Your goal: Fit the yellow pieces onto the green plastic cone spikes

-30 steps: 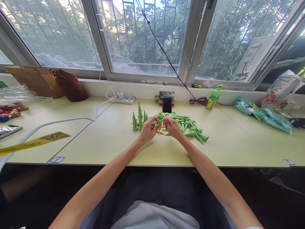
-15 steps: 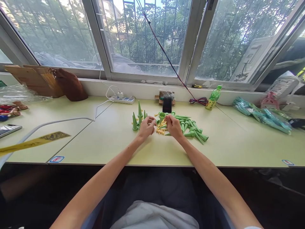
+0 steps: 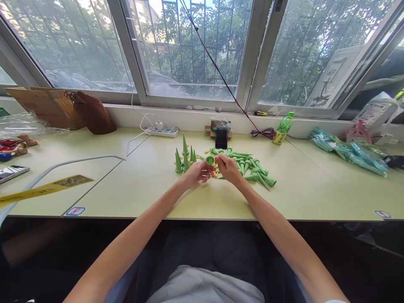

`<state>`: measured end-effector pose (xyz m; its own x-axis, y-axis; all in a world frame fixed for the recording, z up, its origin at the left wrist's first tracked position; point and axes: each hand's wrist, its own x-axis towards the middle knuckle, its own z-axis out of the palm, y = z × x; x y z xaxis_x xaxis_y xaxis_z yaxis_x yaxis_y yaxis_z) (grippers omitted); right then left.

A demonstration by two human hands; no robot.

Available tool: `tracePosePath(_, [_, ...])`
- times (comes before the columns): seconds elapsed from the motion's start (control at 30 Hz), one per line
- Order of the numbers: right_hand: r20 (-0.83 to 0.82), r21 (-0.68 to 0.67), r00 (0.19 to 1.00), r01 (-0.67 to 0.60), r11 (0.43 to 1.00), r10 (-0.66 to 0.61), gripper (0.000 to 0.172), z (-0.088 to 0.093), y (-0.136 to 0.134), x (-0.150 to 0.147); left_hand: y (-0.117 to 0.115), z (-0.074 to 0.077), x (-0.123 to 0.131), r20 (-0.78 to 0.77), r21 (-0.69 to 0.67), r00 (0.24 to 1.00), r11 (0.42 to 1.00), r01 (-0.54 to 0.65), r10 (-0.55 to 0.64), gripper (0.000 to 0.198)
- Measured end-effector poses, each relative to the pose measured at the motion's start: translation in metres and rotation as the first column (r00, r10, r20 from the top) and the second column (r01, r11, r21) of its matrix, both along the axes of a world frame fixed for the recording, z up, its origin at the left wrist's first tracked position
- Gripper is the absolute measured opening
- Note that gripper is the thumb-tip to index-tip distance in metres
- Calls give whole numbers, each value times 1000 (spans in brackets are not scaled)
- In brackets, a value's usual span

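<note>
The left hand [image 3: 199, 171] holds a green cup [image 3: 210, 160], maybe to steady it; can't tell if the right hand [image 3: 228, 168] beside it grips anything.

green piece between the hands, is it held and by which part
The left hand holds the green piece just below its open round end; whether the right hand grips anything cannot be told.

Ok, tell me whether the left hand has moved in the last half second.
Yes: judged against the standing green cones, the left hand has shifted rightward, toward the right hand.
</note>
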<state>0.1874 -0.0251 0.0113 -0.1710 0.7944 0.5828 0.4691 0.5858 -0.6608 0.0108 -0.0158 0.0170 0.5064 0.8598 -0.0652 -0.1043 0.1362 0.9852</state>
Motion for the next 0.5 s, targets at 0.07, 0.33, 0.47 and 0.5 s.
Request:
tracePosePath(0.07, [0,-5,1000,-6,1000,6,39,1,0,0,0,0,-1,29,15,1000,1000,-2,2,54])
tracePosePath(0.33, [28,-45,999,-40,998,41,43,-2,1,2,1,-5,-5,-44,281,998,959,-33,48,48])
tracePosePath(0.47, [64,-77,997,-43,996,48,43,-4,4,4,0,-5,-4,-152,463,978,884,-57,142,44])
tracePosePath(0.5, [74,-75,996,-43,996,49,43,-5,5,4,0,-5,-4,-174,489,970,870,-63,168,43])
